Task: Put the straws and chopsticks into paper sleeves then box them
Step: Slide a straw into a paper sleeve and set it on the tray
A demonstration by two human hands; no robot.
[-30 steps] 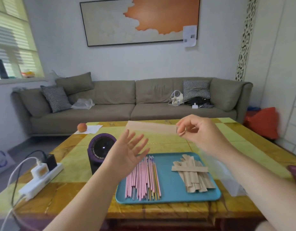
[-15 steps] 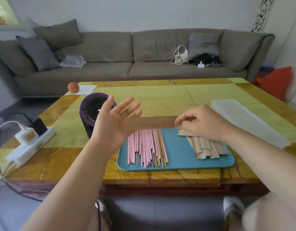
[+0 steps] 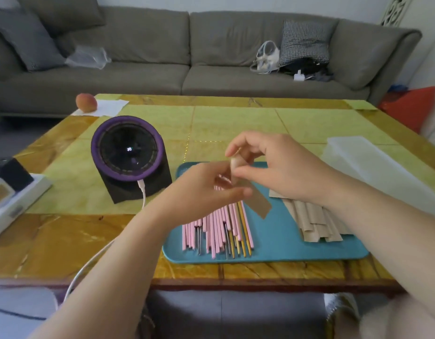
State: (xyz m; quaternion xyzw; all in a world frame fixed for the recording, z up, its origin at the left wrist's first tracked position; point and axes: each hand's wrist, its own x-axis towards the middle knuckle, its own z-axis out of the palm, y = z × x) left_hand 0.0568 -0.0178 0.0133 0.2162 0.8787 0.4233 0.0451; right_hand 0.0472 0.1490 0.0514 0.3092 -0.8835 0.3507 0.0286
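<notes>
Glossy yellow tabletop (image 3: 236, 118); left hand (image 3: 204, 192), right hand (image 3: 280, 172) both pinch flat brown paper sleeve (image 3: 256, 204) (tilted) above teal tray (image 3: 285, 253).

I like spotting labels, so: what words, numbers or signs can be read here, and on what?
Lit digits on the purple device: too blurred to read.
Grey mark on the power strip: too blurred to read.
No other text shows.

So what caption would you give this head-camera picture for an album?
Left hand and right hand pinch a sleeve above a tray of straws and spare sleeves, box alongside.
</notes>
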